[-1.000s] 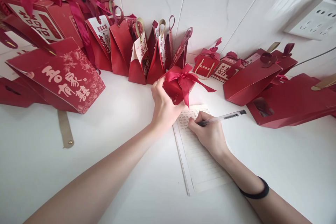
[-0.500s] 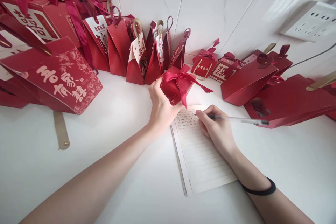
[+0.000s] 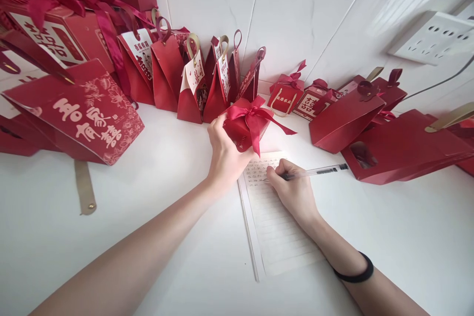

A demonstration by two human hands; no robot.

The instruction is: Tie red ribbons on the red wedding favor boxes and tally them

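My left hand [image 3: 226, 155] is wrapped round a small red gift box [image 3: 240, 133] topped with a crimson ribbon bow [image 3: 255, 117]. The box is at the upper edge of a lined notebook [image 3: 281, 227]. In a closed writing grip, my right hand [image 3: 295, 188] holds a clear pen [image 3: 318, 171], its tip down by the page. Several rows of small handwriting fill the top of the sheet. A black band [image 3: 355, 271] circles my right wrist.
Red gift bags [image 3: 166, 74] with handles line the wall. A large red box [image 3: 92, 113] with pale lettering stands at left, a beige strap [image 3: 85, 187] below it. More red boxes [image 3: 403, 148] stand at right, beneath a white socket panel [image 3: 433, 37].
My right hand has moved left and down across the page with the pen, to lower rows of writing. My left hand keeps its hold on the gift box. The view has shifted slightly.
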